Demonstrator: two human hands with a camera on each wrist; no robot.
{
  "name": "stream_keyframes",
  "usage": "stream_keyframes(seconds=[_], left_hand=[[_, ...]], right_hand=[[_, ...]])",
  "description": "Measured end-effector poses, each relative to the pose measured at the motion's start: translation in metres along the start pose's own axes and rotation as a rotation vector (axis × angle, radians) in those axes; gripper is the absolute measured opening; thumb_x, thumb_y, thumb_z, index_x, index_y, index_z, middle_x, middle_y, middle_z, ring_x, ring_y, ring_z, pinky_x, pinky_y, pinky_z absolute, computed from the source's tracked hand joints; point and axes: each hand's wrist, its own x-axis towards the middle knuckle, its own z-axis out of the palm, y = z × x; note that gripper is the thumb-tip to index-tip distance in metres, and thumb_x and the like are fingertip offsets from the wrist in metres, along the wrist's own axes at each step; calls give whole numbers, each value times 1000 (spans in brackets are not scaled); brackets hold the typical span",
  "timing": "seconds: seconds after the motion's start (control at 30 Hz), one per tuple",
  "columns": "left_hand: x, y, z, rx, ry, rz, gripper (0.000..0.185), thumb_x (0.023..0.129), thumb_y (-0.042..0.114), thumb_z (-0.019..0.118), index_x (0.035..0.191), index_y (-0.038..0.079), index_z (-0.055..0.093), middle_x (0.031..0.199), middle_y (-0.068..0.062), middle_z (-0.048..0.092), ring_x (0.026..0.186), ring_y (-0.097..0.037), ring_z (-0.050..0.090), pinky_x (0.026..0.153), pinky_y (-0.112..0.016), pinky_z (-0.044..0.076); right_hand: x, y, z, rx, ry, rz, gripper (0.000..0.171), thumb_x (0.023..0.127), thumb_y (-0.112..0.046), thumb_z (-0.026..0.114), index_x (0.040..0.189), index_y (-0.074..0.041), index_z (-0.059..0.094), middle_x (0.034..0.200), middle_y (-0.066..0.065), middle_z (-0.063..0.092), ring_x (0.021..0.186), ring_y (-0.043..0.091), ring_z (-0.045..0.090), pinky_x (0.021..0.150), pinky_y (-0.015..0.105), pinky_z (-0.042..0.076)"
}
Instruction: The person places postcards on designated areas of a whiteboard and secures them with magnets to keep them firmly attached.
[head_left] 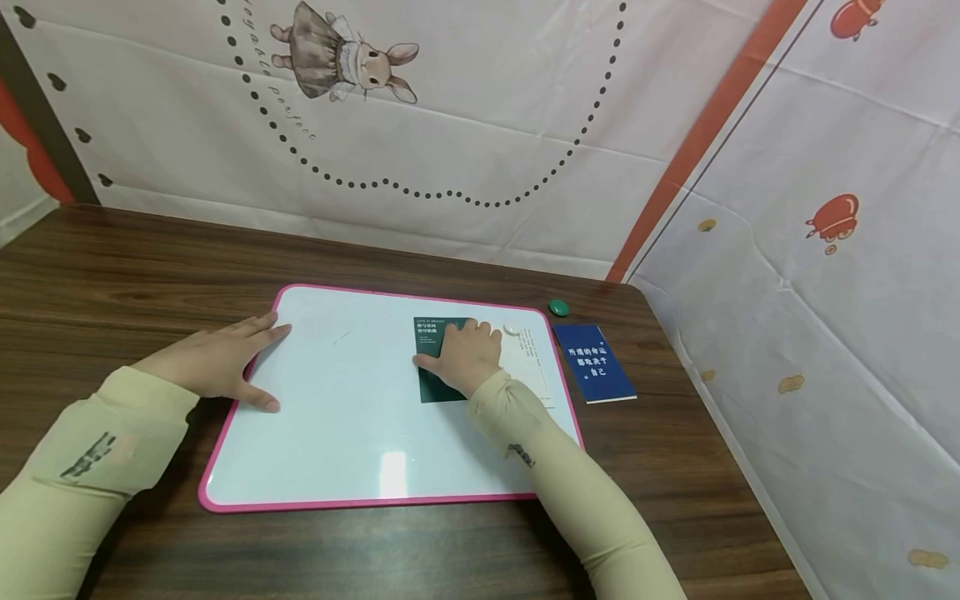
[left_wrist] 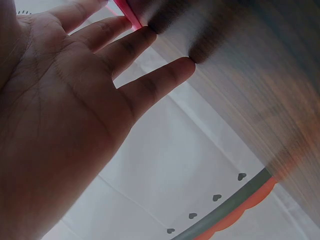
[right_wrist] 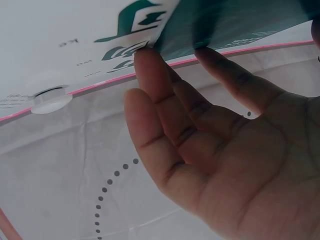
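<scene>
A whiteboard (head_left: 322, 433) with a pink rim lies flat on the brown wooden table. My left hand (head_left: 217, 358) rests at its left edge, thumb and a finger over the white surface; the left wrist view shows other fingertips (left_wrist: 187, 65) on the wood. On the right half of the board my right hand (head_left: 467, 358) touches a dark green card (head_left: 435, 387), fingers spread and slightly bent. Beside that card lies a white card (head_left: 536, 367) with print, partly covered by the right arm. A round white magnet (head_left: 512, 329) sits at the white card's top.
Right of the board, a blue card (head_left: 595, 363) with white characters lies on the table (head_left: 337, 554). A round green magnet (head_left: 558, 307) is behind it, near the board's far right corner. Printed white cloth (head_left: 480, 125) hangs behind the table and along its right side.
</scene>
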Motion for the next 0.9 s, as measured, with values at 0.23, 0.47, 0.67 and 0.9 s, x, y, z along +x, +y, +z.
stream_keyframes(seconds=[0.23, 0.47, 0.67, 0.9], left_hand=[[1, 1, 1, 9, 10, 5, 124, 58, 70, 75, 148, -2, 30, 151, -36, 23, 135, -56, 28, 96, -71, 34], [2, 0, 1, 16, 10, 0, 124, 58, 70, 75, 148, -2, 30, 151, -36, 23, 135, -56, 28, 97, -72, 33], [2, -1, 2, 21, 12, -2, 123, 58, 69, 76, 148, -2, 30, 151, -36, 23, 135, -56, 28, 96, -73, 33], [2, -2, 2, 24, 12, 7, 123, 58, 70, 75, 148, -2, 30, 151, -36, 23, 134, -56, 29, 95, -72, 34]], right_hand=[[0, 1, 1, 3, -1, 1, 82, 84, -78, 43, 135, -14, 54, 128, 14, 57, 113, 27, 53, 100, 44, 45], [1, 4, 0, 13, -2, -5, 81, 84, -76, 44, 137, -15, 53, 127, 13, 58, 112, 25, 54, 93, 41, 50], [2, 11, -3, 34, 25, -23, 77, 88, -71, 44, 141, -16, 48, 129, 13, 59, 114, 25, 58, 88, 41, 54], [1, 22, -8, 64, 72, -64, 71, 91, -65, 47, 140, -14, 50, 121, 14, 63, 106, 27, 62, 81, 43, 57]])
